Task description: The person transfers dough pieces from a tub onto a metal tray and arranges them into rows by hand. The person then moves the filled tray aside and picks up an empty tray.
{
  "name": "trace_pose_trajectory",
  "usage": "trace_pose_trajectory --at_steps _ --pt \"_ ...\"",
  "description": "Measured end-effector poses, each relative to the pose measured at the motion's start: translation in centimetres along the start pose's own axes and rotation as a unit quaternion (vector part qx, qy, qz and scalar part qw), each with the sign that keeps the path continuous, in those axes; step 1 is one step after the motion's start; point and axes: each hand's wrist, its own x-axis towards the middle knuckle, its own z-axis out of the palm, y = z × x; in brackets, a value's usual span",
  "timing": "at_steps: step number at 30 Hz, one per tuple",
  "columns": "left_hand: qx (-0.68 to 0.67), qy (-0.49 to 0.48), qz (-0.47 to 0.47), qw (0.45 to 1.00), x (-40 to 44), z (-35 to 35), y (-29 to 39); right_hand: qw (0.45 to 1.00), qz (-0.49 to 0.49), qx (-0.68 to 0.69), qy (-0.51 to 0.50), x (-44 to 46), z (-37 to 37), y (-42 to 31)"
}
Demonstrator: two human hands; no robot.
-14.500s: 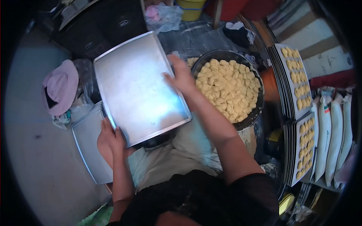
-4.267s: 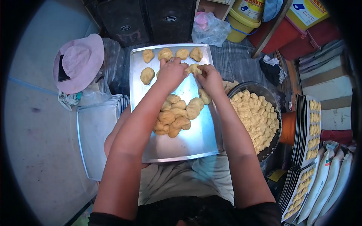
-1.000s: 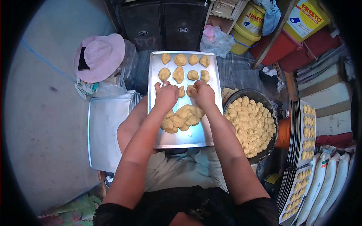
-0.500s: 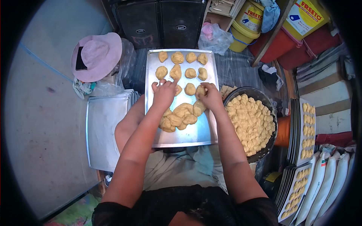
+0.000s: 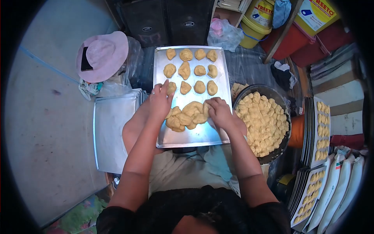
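Dough balls (image 5: 200,86) stand in three rows of four on the metal tray (image 5: 193,139) I see through the head camera, filling the part toward its far edge, while a joined dough pile (image 5: 189,115) lies between the third row and the near edge. My left hand (image 5: 159,102) is at the tray's left edge, fingers parted, the index straight beside that row's leftmost ball (image 5: 172,89); I see no closed grip. My right hand (image 5: 221,113) comes in over the right edge, fingers bent onto the pile's right end; whether they pinch it I cannot tell, since the tips are hidden. I judge the pile soft and tacky, so a hasty pull there could stretch it or drag the rest along. The left fingers, pressing sideways, could flatten or shift the ball beside them. What holds the tray up is hidden; if the legs do, a shifting knee could tip it and slide the dough toward the near edge. For writing, I can read FREETO on the yellow tub (image 5: 260,16) and the yellow bucket (image 5: 317,16) beyond the far right corner; their smaller print is too fine. Oval badges (image 5: 189,24) past the far edge are illegible to me.
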Motion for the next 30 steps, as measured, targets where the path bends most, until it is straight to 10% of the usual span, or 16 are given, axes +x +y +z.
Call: trace_pose_trajectory --at_steps 4,9,13,17,21,26,30 --pt "-0.006 -0.161 -0.027 0.987 -5.4 -1.6 -0.5 0.997 0.023 0.043 -0.059 -2.2 -2.9 -1.2" --pt "-0.163 -0.139 -0.109 0.971 -9.0 -1.6 -0.7 0.985 -0.076 0.141 0.066 0.3 0.6 -3.1" --pt "-0.308 -0.114 -0.259 0.909 -8.3 -1.7 -2.6 0.990 -0.127 -0.004 -0.061 2.3 1.0 -4.3" --pt "-0.410 0.034 -0.252 0.876 -6.5 -1.8 -2.2 0.978 0.043 0.202 -0.003 3.1 0.8 -4.9" --pt "-0.073 -0.016 -0.004 0.997 -5.2 -1.3 -0.7 0.993 0.111 0.036 -0.008 3.6 3.0 -7.6" --pt "-0.026 -0.037 0.000 0.999 -5.7 -0.5 -0.1 0.999 -0.040 -0.014 0.034 1.7 2.0 -5.3" --pt "-0.003 -0.057 0.090 0.994 -4.6 -1.3 3.0 0.991 0.068 0.099 -0.062 1.1 0.6 -3.3"
